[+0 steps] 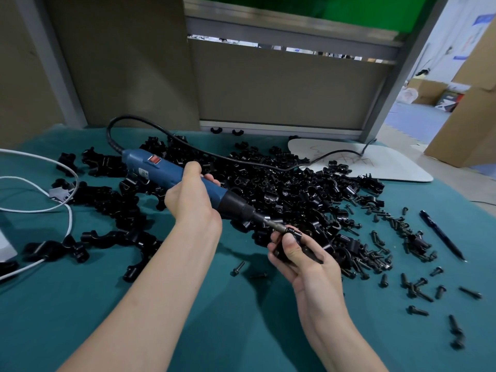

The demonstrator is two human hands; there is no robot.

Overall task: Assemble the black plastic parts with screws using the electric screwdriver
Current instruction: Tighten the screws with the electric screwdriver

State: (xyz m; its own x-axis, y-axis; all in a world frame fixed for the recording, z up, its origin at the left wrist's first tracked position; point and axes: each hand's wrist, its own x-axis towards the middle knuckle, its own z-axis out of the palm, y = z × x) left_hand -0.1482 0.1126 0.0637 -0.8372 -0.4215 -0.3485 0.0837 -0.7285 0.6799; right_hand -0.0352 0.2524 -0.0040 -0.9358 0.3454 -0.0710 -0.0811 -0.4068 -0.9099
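Observation:
My left hand grips the blue electric screwdriver around its body, and the tool slants down to the right. Its metal bit meets a screw on a black plastic part that my right hand holds just above the green cloth. A big heap of loose black plastic parts lies behind both hands. Several black screws are scattered to the right of my right hand. Joined black parts lie in chains on the left.
The screwdriver's black cord loops over the heap toward a white board at the back right. A white cable curls at the left edge. A black pen lies far right. Grey partition panels stand behind the table.

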